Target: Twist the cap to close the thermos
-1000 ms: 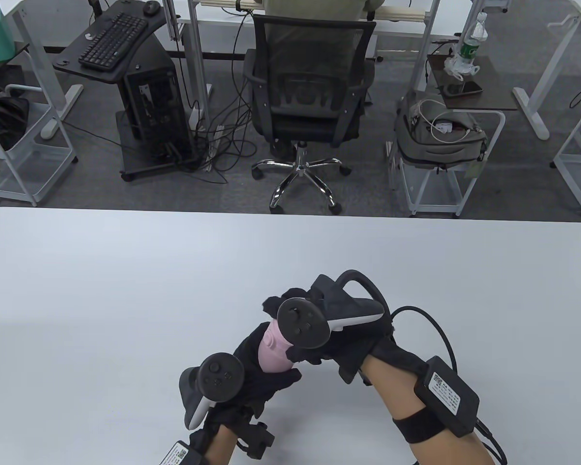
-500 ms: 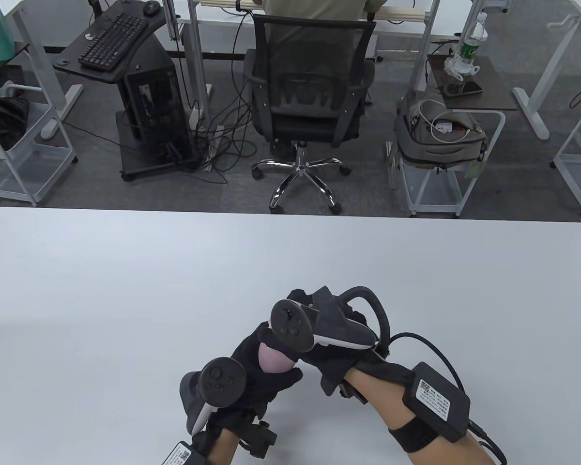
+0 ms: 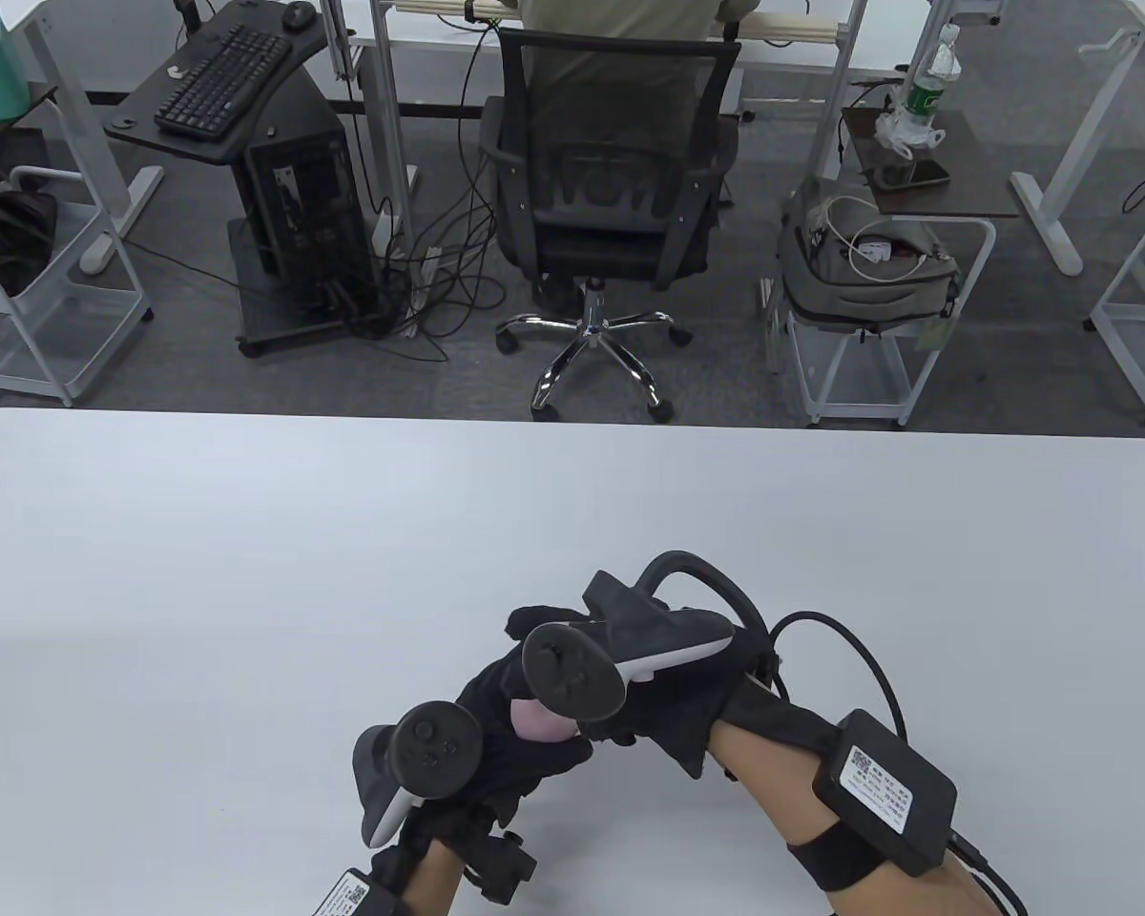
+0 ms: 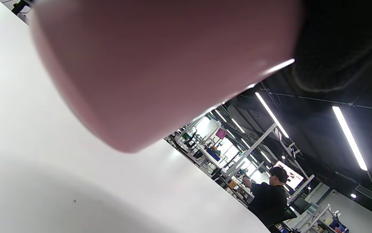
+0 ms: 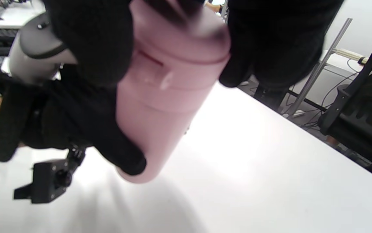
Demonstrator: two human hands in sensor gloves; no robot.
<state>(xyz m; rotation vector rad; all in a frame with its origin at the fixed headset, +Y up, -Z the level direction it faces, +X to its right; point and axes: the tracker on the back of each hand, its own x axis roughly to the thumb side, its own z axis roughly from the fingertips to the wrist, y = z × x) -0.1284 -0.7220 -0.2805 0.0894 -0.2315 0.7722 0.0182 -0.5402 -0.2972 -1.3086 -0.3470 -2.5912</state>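
A pink thermos is held tilted above the white table, mostly hidden by both hands in the table view. My left hand grips its body from below; the body fills the left wrist view. My right hand grips the pink cap at the thermos's upper end, fingers wrapped over it. In the right wrist view the thermos body slants down to the left, with my left hand's fingers around it. The cap sits on the thermos mouth.
The table's far edge faces an office chair and desks. My right wrist carries a black box with a cable. The left wrist camera mount hangs just above the table.
My right hand has rotated on the cap and moved slightly left, its tracker swinging left. Less of the pink thermos shows between the hands. The left hand has stayed put.
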